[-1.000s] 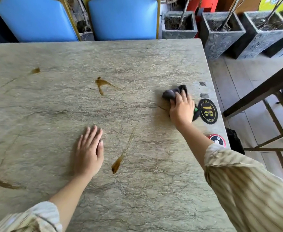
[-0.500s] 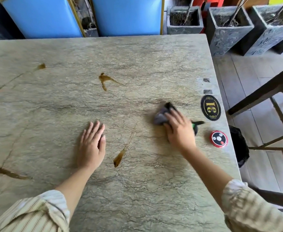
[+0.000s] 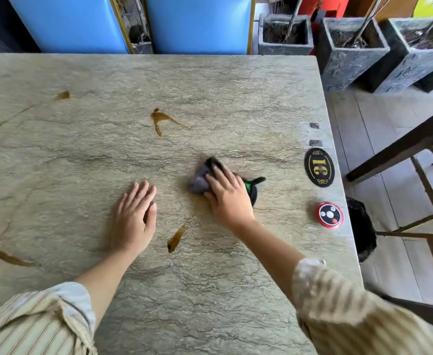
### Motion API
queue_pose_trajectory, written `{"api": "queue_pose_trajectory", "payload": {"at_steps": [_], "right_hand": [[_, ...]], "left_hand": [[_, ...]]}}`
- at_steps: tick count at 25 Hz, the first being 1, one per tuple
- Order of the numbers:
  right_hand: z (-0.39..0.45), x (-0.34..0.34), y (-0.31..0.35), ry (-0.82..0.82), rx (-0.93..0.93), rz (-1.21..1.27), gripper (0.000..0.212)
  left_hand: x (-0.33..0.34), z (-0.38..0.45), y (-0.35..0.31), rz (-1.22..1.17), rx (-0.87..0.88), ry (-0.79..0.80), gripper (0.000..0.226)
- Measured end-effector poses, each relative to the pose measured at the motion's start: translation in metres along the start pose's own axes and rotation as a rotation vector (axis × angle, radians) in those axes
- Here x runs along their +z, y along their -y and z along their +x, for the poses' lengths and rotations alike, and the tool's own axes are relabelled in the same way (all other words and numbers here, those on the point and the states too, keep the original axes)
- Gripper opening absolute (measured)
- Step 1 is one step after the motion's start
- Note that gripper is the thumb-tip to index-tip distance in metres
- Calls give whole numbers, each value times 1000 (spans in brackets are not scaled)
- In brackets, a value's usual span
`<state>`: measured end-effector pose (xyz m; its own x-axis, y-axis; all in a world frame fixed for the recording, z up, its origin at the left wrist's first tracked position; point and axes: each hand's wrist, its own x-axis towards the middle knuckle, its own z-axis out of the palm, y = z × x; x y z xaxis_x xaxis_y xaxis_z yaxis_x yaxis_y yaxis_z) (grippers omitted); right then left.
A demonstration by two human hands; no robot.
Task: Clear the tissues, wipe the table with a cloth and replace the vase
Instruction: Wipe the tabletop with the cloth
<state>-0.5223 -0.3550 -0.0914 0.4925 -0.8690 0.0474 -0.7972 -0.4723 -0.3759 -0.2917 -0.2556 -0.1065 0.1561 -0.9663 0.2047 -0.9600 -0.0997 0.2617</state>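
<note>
Clearly in the middle step, the wiping. No tissues to see anywhere on the marble table (image 3: 235,80), so the first part judged as done. Right hand (image 3: 227,198) pressed down on a crumpled dark cloth (image 3: 199,181), fingers spread over it and slightly bent, holding it against the top near the middle, a bit toward the right edge. Left hand (image 3: 136,216) laid flat on the bare top just beside, fingers straight and together, gripping nothing, probably only for support. Still much left to wipe: one brown smear (image 3: 177,237) between the two hands toward the near edge, one brown splash (image 3: 160,119) farther toward the far edge, and more brown streaks (image 3: 2,254) along the left side. Near the right edge, a black oval number plate (image 3: 319,167) and a round red call button (image 3: 329,215), both apart from the cloth. No vase in view at all, so its place cannot be told; the last part, putting it back, not yet done. Beyond the far edge, two blue chairs (image 3: 197,24) and grey stone planters (image 3: 285,34) on the floor.
</note>
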Motion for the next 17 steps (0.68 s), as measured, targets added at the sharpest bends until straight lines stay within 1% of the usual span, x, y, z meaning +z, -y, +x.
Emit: {"api": "queue_pose_trajectory", "payload": {"at_steps": [1,2,3,4,6,7,8,9,10,13,15,17], "right_hand": [[-18,1,-4,-15,-55,-7,45],[-34,-1,-16,-44,-52,-6,44],[-46,-6,-32,-96,16,-7,43],[-55,-11,-50,-159,146,-13,43],[-58,-24,-77,-263,480,-25,46],[-51,-28,-82,-278,609,-29,46],[-40,-29,-81,-271,694,-21,47],[-30,-28,-73,-257,723,-8,48],[-21,-25,-61,-237,692,-1,48],[-10,-6,-5,-177,443,86,43],[-17,11,41,-137,297,203,38],[-39,26,83,-92,163,264,35]], "left_hand": [[1,0,1,-1,2,-4,47],[1,0,2,-4,0,-3,47],[1,1,2,-9,-4,-1,47],[2,1,4,-11,-9,2,47],[3,0,5,-2,-6,4,47],[3,1,4,1,-8,2,47],[3,2,3,1,-13,3,47],[3,2,3,5,-17,6,47],[4,0,3,12,-22,8,48],[6,1,7,-19,-20,17,48],[4,0,11,-82,10,54,47],[-1,-10,17,-195,33,64,45]]}}
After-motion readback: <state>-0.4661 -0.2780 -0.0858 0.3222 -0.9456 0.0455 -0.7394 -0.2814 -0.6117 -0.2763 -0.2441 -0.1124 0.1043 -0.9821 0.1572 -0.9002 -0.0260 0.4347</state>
